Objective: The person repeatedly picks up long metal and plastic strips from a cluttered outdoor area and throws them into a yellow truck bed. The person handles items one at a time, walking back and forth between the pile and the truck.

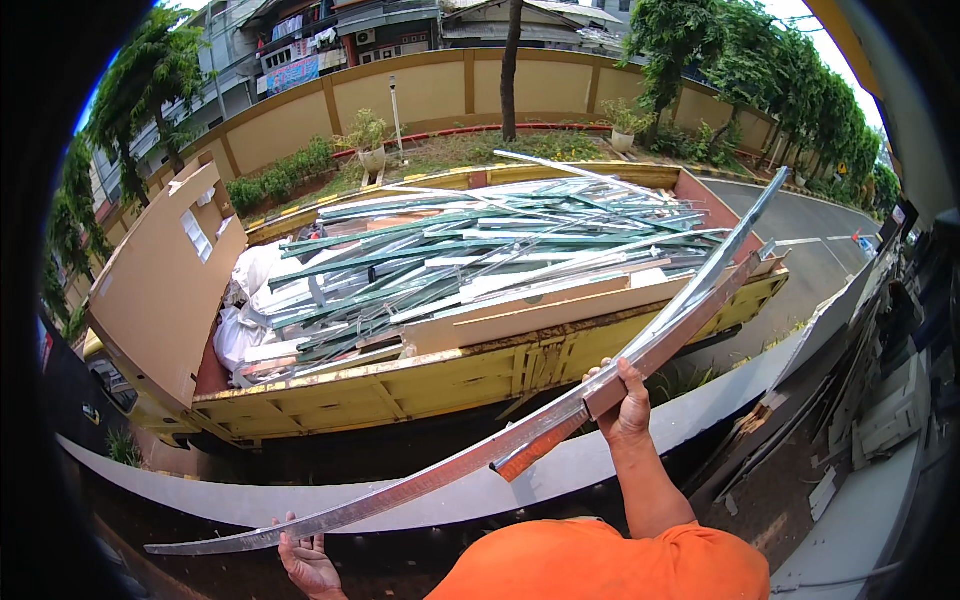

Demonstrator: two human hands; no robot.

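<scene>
A long bundle of metal profiles (430, 472), silvery with reddish-brown faces, slants across in front of me from lower left to upper right. Raised at the right, my right hand (628, 405) is closed round its middle. My left hand (308, 565) has the lower left end between thumb and fingers. A short brown piece (540, 453) sticks out below the bundle near the right hand. Beyond, a yellow truck bed (440, 388) carries a heap of long metal and green strips (480, 250). The bundle's upper end reaches over the bed's right side.
White sacks (240, 335) and a large brown board (165, 285) stand at the bed's left end. A pale ledge (440, 505) runs between me and the truck. Scrap panels (890, 400) lie at the right. Behind the truck are a wall (430, 95) and trees.
</scene>
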